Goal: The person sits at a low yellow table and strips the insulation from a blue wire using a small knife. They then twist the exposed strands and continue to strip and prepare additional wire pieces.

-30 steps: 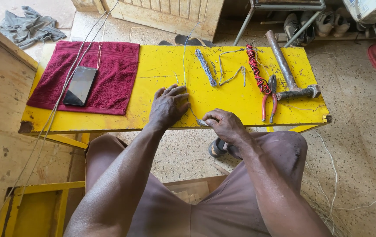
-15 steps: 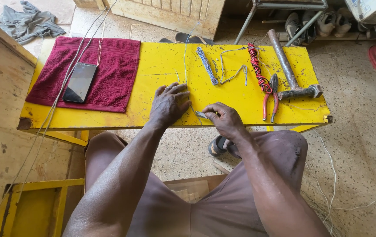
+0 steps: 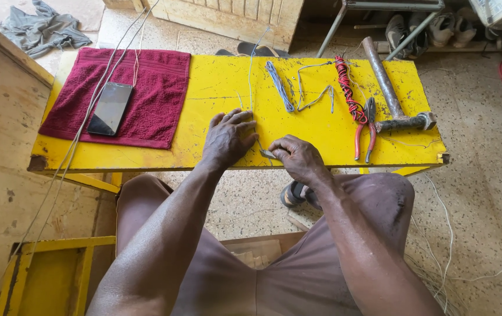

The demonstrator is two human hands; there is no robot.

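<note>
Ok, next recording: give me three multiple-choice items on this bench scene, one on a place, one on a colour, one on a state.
1. Where does the phone lie?
A. on the red towel
B. on the floor
C. on the person's lap

2. What colour is the bench top?
A. blue
B. yellow
C. white

3. How is the left hand placed?
A. raised in the air
B. gripping the hammer
C. pressed palm-down on the bench

Answers: 1 A, the phone rests on the towel at the bench's left end. 2 B, the painted top is yellow. 3 C, the fingers are spread flat on the bench beside the right hand.
</note>
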